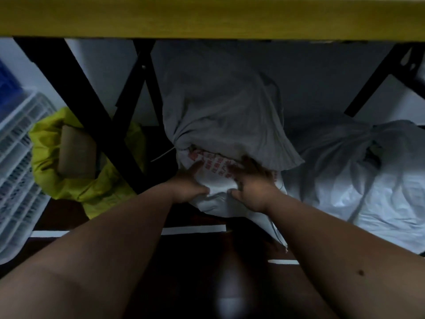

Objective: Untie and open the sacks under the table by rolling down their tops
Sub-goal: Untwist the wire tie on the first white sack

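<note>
A white woven sack (220, 125) is seen standing on the dark floor under the yellow-edged worktop (207, 17), between black crossed table legs (92, 107) on the left and a second white sack (358, 180) on the right. Its upper part is bunched into a neck at the left, where a pale tie end (162, 155) sticks out, and the loose grey top is draped over towards the person; red printing shows on the panel just below that fold. The left hand (190, 183) is laid on the printed front with its fingers mostly extended and the thumb tucked into a crease, so it appears to be pressing rather than clamping. The right hand (255, 180) is set just beside it, with its fingers curled into the cloth under the draped flap and the thumb pinching a fold. The material is judged to be thin, soft woven plastic: it creases sharply, holds no shape of its own and is probably somewhat slick, so a flat palm may slide on it. The contents cannot be seen; from the rounded bulge the sack is judged full and fairly heavy, unlikely to shift when its top is pulled. Hold would best be taken at the gathered neck and the tie first, then at the free rim with both hands spread apart, so that the top can be rolled outward evenly. The second sack is also knotted at its top. A yellow-green bag (76, 180) holding a brown box, seemingly already open, stands at the left, beside a white plastic crate (20, 162).
</note>
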